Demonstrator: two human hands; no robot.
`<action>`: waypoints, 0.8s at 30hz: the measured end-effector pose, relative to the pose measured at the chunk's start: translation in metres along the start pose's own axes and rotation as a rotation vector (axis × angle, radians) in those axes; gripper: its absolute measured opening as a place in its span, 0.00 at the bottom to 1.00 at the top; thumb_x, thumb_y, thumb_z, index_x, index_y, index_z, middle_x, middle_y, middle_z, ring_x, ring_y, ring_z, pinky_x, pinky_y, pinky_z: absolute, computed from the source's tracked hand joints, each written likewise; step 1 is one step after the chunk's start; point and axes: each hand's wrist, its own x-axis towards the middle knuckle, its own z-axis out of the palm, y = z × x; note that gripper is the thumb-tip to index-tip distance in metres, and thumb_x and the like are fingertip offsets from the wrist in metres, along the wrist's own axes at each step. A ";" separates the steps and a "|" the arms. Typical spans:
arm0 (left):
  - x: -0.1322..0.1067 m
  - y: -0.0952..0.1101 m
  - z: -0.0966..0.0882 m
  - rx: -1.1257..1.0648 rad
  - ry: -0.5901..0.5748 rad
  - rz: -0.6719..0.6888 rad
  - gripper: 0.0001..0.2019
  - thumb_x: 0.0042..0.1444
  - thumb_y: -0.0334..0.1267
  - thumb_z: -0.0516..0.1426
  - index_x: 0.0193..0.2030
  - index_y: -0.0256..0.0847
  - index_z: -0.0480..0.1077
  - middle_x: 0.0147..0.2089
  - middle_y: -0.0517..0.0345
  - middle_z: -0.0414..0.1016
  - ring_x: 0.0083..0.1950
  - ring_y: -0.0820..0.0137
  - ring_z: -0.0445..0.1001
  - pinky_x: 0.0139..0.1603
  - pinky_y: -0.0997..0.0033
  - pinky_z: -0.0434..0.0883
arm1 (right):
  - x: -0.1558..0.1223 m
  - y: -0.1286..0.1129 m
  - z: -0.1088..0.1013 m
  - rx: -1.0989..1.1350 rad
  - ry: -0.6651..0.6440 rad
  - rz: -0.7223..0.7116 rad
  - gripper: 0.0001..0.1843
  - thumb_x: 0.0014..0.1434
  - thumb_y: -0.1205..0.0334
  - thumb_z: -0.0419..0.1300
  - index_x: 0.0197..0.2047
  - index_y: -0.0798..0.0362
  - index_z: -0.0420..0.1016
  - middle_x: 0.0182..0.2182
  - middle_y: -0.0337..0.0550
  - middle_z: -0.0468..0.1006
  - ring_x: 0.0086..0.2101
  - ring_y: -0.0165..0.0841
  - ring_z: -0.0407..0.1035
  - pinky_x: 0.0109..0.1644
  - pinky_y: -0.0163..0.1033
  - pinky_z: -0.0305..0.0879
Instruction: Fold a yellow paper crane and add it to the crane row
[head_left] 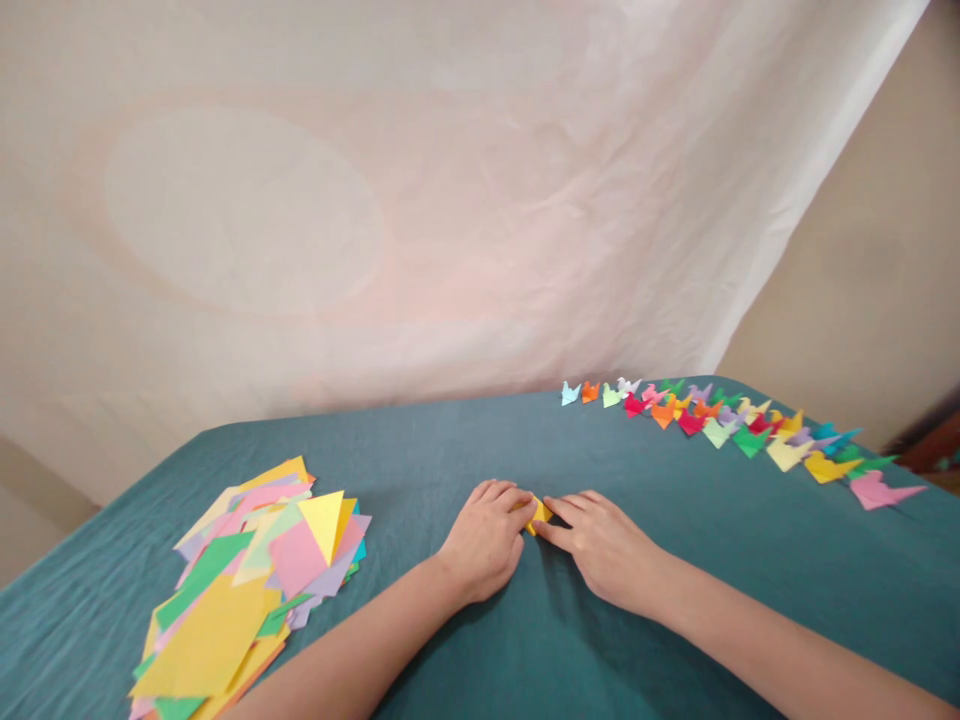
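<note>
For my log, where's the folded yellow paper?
Head view, lower middle: the yellow paper is on teal cloth, between the left hand and right hand.

A pale, lightly creased sheet (510, 180) hangs across most of the frame's upper part, a faint oval (240, 205) showing on it at upper left. A plain beige wall (885, 220) fills the upper right, beyond the sheet's slanting edge. A dark teal cloth-covered table (420, 450) spans the lower half; a blurred reddish-brown object (928, 440) shows at far right. The light is soft

Far middle passable; paper pile (247, 590) blocks left, paper birds (718, 432) far right.
</note>
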 end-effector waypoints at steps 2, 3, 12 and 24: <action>0.000 0.000 0.000 0.003 -0.003 -0.002 0.21 0.53 0.27 0.48 0.54 0.42 0.65 0.53 0.55 0.67 0.57 0.62 0.60 0.63 0.57 0.53 | -0.001 -0.002 -0.003 0.018 -0.024 -0.005 0.21 0.57 0.71 0.50 0.52 0.50 0.69 0.49 0.51 0.71 0.48 0.40 0.64 0.50 0.45 0.56; 0.000 0.000 0.000 0.003 -0.003 -0.003 0.21 0.53 0.27 0.48 0.54 0.42 0.65 0.53 0.55 0.67 0.57 0.63 0.60 0.62 0.58 0.53 | -0.001 -0.003 -0.005 0.027 -0.033 -0.008 0.21 0.57 0.71 0.50 0.53 0.50 0.69 0.49 0.52 0.71 0.49 0.40 0.64 0.50 0.45 0.55; 0.000 0.000 -0.001 0.027 -0.019 -0.002 0.20 0.54 0.28 0.48 0.54 0.42 0.65 0.54 0.55 0.68 0.59 0.62 0.60 0.62 0.57 0.54 | -0.001 0.001 -0.002 0.031 0.013 0.012 0.22 0.56 0.72 0.51 0.53 0.48 0.68 0.47 0.49 0.71 0.45 0.38 0.63 0.49 0.45 0.54; 0.001 -0.005 -0.002 0.050 -0.063 0.080 0.20 0.55 0.29 0.49 0.55 0.38 0.65 0.57 0.52 0.67 0.60 0.63 0.62 0.62 0.59 0.55 | 0.009 -0.001 0.005 -0.082 0.096 0.056 0.13 0.60 0.74 0.49 0.43 0.57 0.72 0.37 0.47 0.71 0.39 0.37 0.63 0.48 0.44 0.56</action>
